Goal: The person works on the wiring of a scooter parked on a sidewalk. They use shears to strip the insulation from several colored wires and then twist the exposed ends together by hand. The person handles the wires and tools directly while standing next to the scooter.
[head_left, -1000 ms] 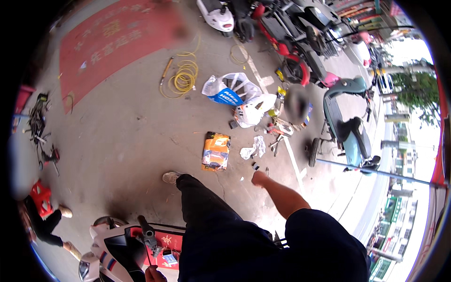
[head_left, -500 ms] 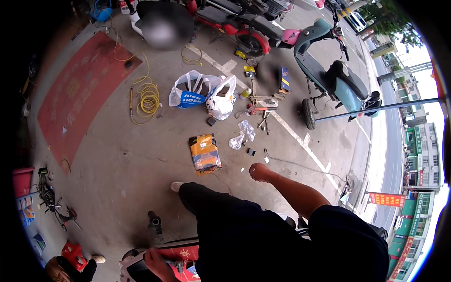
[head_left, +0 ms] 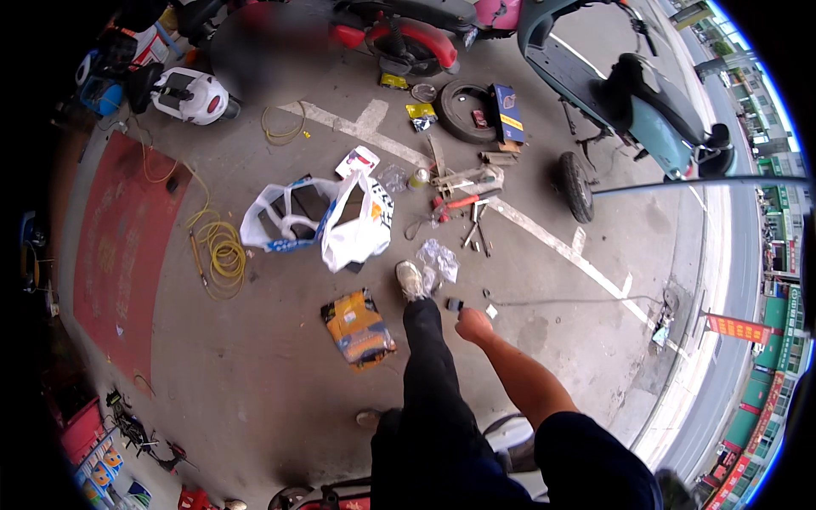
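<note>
My right hand (head_left: 473,325) hangs over the pavement at the end of my bare forearm. Its fingers are curled into a fist, and what they hold, if anything, is hidden. Just beyond it in the view lie a small dark block (head_left: 455,303) and a white scrap (head_left: 492,312). Crumpled clear plastic wrap (head_left: 439,259) lies by my forward shoe (head_left: 409,279). To the left, an orange and dark package (head_left: 357,327) is flat on the ground. Two white plastic bags (head_left: 357,234) stand past it. My left hand is out of view.
Loose tools (head_left: 478,229), a red-handled tool (head_left: 466,202), a tire (head_left: 450,123) and a blue box (head_left: 507,115) lie ahead. A teal scooter (head_left: 646,123) stands right, near a wheel (head_left: 576,187). Yellow hose (head_left: 225,259) coils beside a red mat (head_left: 127,255).
I have stepped forward, and the bags and tools appear nearer. My left hand, earlier low by a red and black vehicle, has left the view. My right hand stays in a fist.
</note>
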Motion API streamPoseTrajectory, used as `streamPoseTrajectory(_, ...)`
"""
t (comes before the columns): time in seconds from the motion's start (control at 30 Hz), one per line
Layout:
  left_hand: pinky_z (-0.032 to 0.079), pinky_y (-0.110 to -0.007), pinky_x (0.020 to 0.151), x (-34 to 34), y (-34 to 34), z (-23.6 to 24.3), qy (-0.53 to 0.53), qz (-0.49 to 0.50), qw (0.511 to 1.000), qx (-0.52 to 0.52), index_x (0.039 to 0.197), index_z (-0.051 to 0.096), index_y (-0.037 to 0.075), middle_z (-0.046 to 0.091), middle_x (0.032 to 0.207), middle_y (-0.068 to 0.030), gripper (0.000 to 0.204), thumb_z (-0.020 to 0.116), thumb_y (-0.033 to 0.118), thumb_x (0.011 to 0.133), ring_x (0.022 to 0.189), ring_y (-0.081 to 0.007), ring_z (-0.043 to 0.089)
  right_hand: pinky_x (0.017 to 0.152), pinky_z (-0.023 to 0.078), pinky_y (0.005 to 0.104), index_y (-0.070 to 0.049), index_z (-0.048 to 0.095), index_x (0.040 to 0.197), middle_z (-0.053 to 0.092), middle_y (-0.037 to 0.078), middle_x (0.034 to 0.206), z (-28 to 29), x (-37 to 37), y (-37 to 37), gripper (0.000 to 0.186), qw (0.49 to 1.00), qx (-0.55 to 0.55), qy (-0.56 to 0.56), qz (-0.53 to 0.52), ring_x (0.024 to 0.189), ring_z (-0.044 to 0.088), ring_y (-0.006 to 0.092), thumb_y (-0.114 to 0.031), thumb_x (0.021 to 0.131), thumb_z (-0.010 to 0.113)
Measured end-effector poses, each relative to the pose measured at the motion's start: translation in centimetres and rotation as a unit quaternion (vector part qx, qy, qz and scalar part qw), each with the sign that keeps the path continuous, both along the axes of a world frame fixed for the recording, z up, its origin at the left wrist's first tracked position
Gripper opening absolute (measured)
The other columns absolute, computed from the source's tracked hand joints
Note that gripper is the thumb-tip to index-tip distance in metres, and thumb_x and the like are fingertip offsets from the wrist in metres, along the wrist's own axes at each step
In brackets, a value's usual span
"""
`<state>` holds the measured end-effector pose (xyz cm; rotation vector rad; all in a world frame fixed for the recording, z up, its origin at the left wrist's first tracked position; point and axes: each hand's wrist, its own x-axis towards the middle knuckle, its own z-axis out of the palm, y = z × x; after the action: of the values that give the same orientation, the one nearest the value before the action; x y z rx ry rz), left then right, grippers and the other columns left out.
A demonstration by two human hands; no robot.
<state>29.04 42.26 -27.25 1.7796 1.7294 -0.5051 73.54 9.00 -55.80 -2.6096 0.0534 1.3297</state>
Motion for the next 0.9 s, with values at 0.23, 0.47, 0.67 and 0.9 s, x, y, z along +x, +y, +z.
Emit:
streamPoseTrajectory(0.23,0.049,-0.038,0.061,7.7,-2.4,-3.8,0.207,-0.085,0.973,-0.047,0.092,0.070,0.005,0.067,0.080,-0.0133,0.023,0.061,0.025,0.090,0.064,-0.0275,0.061,0.086,0.053,0.0427,-0.006,0.053,0.115,0.057,0.018,0.114,-27.2,23.4,-4.5,0.027,0.979,-0.163,-0.119,0.008,0.105,0.059,0.0359,-0.016,0.091,0.047)
streamPoseTrajectory(0.47,0.043,-0.035,0.055,18.2,-2.7,-6.3,0.213,-0.020,0.976,-0.029,0.090,0.070,0.002,0.063,0.069,-0.0105,0.032,0.054,0.030,0.094,0.058,-0.0163,0.055,0.086,0.050,0.0457,0.003,0.045,0.124,0.063,0.023,0.107,-40.3,33.5,-5.8,0.082,0.980,-0.030,-0.187,-0.053,0.101,0.061,0.0387,-0.028,0.060,0.087)
streamPoseTrajectory(0.67,0.046,-0.033,0.059,27.4,-1.0,-4.2,0.138,-0.020,0.990,0.003,0.092,0.071,0.003,0.064,0.070,-0.0086,0.029,0.052,0.025,0.093,0.062,-0.0164,0.057,0.037,0.035,0.0338,-0.004,0.062,0.073,0.052,0.005,0.052,-32.4,30.5,-2.1,0.031,0.926,0.149,0.121,-0.324,0.041,0.050,0.0165,-0.031,0.085,0.068)
streamPoseTrajectory(0.9,0.041,-0.029,0.043,22.0,5.3,-2.5,0.004,0.145,0.989,0.038,0.088,0.068,0.006,0.056,0.062,-0.0046,0.026,0.055,0.028,0.092,0.049,-0.0147,0.053,0.059,0.043,0.0313,-0.017,0.054,0.081,0.043,-0.005,0.056,-14.2,27.1,5.4,0.022,0.468,0.345,0.070,-0.811,0.049,0.043,0.0123,-0.028,0.099,0.049)
